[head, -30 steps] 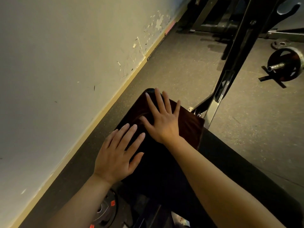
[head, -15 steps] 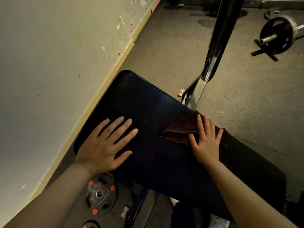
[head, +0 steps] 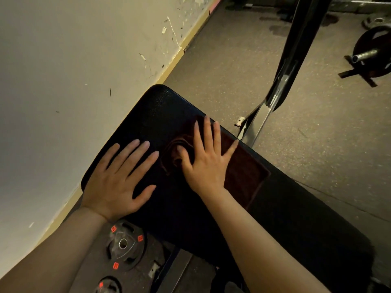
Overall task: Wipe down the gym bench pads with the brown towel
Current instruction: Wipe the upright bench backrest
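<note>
Head camera looks down on two bare hands laid flat on a black padded bench top. Fingers (head: 208,132) of the right hand (head: 204,166) are straight and spread wide, pressing down on a brown cloth towel (head: 243,174); nothing is gripped or pinched. Under the thumb and forefinger the towel is bunched into folds, while the rest of it lies flat beyond the little finger, reaching toward the far long edge of the pad. Fingers of the left hand (head: 118,178) are likewise straight and a little spread, the palm resting directly on the bare vinyl just beside the towel's bunched end, close to the near long edge and not far from the rounded end of the pad.

This black textured vinyl bench pad (head: 160,115) runs slantwise, its rounded end toward a cream wall (head: 74,60) with chipped paint. Below the near edge, on the dark speckled rubber floor (head: 232,60), lie black weight plates with orange markings (head: 124,246). Past the far edge a shiny metal frame upright (head: 285,70) rises, and farther off a dark plate on a steel bar sleeve (head: 368,53) rests on the floor.
</note>
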Motion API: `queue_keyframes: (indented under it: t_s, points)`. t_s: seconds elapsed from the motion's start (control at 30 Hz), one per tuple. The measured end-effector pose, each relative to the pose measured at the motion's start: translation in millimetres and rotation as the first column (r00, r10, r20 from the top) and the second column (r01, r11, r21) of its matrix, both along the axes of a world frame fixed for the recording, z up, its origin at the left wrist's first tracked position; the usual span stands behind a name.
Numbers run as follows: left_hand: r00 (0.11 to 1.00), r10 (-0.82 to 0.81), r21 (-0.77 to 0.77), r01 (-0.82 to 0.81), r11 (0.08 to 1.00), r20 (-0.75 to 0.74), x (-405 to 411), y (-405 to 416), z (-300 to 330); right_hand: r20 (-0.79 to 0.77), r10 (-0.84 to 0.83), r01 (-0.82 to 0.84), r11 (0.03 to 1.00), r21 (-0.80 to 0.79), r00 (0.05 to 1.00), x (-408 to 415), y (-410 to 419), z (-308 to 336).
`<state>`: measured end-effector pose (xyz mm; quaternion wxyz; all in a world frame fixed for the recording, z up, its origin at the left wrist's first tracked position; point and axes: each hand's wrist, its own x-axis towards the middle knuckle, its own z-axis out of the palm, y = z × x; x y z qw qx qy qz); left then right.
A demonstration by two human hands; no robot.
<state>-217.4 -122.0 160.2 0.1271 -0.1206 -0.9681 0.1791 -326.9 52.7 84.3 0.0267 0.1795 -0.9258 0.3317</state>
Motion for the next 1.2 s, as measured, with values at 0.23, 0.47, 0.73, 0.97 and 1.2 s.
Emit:
queue_keyframes:
  t_s: [0.23, 0.47, 0.73, 0.97, 1.2]
  points:
    - [1.0, 0.02, 0.013, -0.021, 1.0, 0.024, -4.0, 1.4, 0.0, -0.152, 0.204, -0.201, 0.979, 0.035, 0.967, 23.5, 94.7, -69.7]
    - [1.0, 0.003, 0.065, -0.003, 0.998, -0.002, -0.4, 1.3, -3.3, 0.188, -0.202, 0.183, 0.977, 0.11, 0.961, 71.3, 156.0, -125.0]
    - [0.996, -0.034, 0.157, 0.046, 0.987, -0.078, 1.6, -0.6, -7.5, 0.059, -0.054, 0.055, 0.998, -0.019, 0.997, 33.3, 31.9, -37.8]
    - [0.985, 0.021, 0.161, 0.007, 0.987, -0.171, 4.5, 1.1, -5.2, -0.099, 0.157, -0.156, 0.988, 0.016, 0.983, -24.9, -58.0, 37.2]
    - [0.982, 0.061, 0.194, -0.025, 0.981, -0.177, 8.0, 0.2, -7.6, -0.069, 0.127, -0.126, 0.992, 0.024, 0.99, -0.9, -26.3, 15.1]
